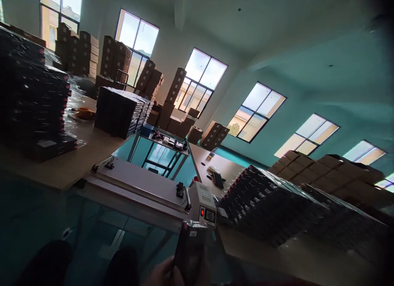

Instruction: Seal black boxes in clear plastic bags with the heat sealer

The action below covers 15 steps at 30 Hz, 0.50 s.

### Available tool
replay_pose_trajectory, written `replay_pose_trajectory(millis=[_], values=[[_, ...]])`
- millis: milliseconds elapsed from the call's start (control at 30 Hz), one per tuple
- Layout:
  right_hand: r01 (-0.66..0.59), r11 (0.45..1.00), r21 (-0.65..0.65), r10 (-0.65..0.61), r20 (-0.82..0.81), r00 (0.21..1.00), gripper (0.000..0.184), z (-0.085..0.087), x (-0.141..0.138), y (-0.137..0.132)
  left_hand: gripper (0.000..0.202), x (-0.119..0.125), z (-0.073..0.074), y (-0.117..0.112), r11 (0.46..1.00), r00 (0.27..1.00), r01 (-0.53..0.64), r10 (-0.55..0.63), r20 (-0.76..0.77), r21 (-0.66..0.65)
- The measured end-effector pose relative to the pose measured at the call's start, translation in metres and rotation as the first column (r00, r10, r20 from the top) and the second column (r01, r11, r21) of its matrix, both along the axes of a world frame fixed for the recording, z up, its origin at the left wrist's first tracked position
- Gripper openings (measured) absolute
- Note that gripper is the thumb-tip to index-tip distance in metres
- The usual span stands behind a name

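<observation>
Fingers (166, 273) of one hand (161, 275), side unclear, are curling around a dark wrapped box (190, 249) just before the sealing machine (147, 187).

No legible text anywhere. Small white label on the dark wrapped box (190, 245) near the lower edge: print too small and blurred to read. White labels on the stacked black boxes (261, 200) at right: likewise unreadable. Sealing machine's control box (205, 204): markings not resolvable.
</observation>
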State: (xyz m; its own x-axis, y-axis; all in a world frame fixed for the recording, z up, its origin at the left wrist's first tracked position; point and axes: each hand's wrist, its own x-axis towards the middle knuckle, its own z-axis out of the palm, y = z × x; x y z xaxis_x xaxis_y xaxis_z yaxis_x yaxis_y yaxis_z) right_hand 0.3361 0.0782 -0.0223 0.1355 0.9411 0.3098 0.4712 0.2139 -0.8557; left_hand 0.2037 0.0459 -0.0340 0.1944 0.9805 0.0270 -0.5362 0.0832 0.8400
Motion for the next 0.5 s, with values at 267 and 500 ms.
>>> replay_pose_trajectory(millis=[267,500], values=[[0.188,0.98,0.07,-0.187,0.654,0.733,0.089,0.129,0.072,0.182,0.109,-0.048,-0.015,0.011,0.997,0.99,0.004,0.007,-0.144,0.076],[0.217,0.971,-0.097,-0.045,0.822,0.568,0.055,0.12,0.084,0.262,0.083,-0.129,-0.036,-0.032,0.923,0.947,-0.315,0.29,-0.138,-0.221]])
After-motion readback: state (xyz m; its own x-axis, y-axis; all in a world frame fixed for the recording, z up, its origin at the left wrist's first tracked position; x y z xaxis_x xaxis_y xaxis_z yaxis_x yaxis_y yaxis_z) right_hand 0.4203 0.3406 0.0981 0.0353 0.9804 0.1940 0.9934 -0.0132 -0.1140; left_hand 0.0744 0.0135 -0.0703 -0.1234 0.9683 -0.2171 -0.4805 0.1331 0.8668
